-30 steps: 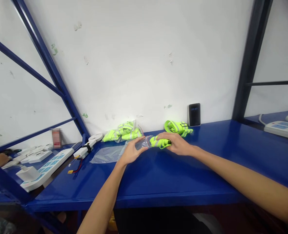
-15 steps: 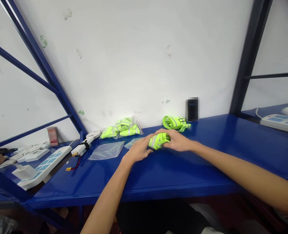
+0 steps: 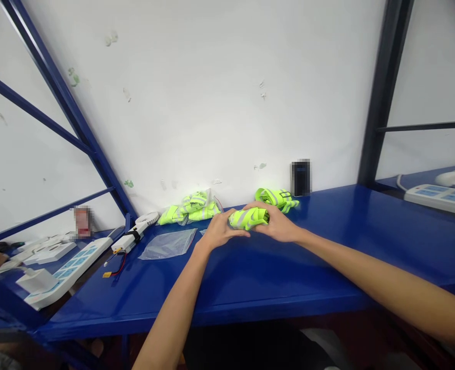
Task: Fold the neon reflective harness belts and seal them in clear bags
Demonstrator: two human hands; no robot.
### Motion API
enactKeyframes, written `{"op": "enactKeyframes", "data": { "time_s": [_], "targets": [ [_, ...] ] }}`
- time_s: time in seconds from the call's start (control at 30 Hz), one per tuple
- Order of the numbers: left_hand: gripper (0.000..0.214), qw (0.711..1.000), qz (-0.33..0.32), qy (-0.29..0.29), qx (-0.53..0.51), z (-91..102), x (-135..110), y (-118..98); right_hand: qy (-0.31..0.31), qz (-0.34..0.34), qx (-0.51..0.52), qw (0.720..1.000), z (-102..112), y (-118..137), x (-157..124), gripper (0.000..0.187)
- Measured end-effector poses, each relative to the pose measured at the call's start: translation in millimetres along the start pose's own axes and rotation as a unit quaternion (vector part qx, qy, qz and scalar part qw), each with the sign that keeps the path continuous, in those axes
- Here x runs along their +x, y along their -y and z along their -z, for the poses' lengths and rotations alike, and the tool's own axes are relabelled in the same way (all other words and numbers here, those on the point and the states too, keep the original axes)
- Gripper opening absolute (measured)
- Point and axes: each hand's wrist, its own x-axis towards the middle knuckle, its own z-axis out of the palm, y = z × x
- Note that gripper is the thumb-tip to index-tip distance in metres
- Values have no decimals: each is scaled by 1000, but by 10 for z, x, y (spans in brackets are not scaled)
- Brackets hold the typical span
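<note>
A rolled neon-yellow reflective strap (image 3: 248, 219) with grey bands is held between my two hands over the blue table. My left hand (image 3: 220, 231) grips its left end, thumb along the near side. My right hand (image 3: 274, 222) wraps round the right end. Just behind, a second rolled reflective strap (image 3: 276, 198) with a dark buckle lies near the wall. To the left are more bundled yellow reflective straps (image 3: 192, 207), some in clear bags. A flat clear plastic bag (image 3: 168, 243) lies on the table left of my left hand.
A white handheld fan (image 3: 137, 231) and a red-black wire with a yellow connector (image 3: 114, 272) lie at the left. White power strips (image 3: 69, 270) lie beyond both ends of the blue table (image 3: 289, 277). A dark box (image 3: 301, 178) leans on the wall.
The rolled strap has been lifted and turned, so more of its length shows. My left hand has opened its grip wider around it, with the thumb now stretched along the near side.
</note>
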Motion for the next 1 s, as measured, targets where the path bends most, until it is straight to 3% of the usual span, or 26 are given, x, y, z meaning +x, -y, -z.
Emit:
{"op": "enactKeyframes", "data": {
  "time_s": [0.17, 0.33, 0.47, 0.53, 0.63, 0.73, 0.83, 1.0],
  "targets": [
    [61, 1000, 1, -28, -5, -102, 194, -114, -36, -56, 16, 998, 144, -93, 36, 44],
    [61, 998, -18, 28, 48, -165, 138, -149, 114, -110, 87, 984, 222, -119, 4, 51],
    [67, 997, -10, 44, 66, -225, -14, -102, 135, -64, 64, 987, 129, -130, -60, 55],
    [69, 997, -16, 49, 61, -243, -71, -89, 136, -42, 42, 989, 79, -134, -91, 66],
    [61, 996, -16, 55, 66, -242, -105, -92, 146, -31, 0, 989, 29, -143, -112, 78],
    [54, 991, 7, 50, 121, -228, -104, -95, 143, -6, -59, 988, 5, -157, -106, 78],
    [50, 983, 23, 40, 179, -226, -101, -71, 130, 25, -101, 986, -6, -172, -95, 68],
    [56, 985, -8, 4, 170, -277, -103, -5, 95, 33, -116, 988, -29, -161, -114, 28]
  ]
}}
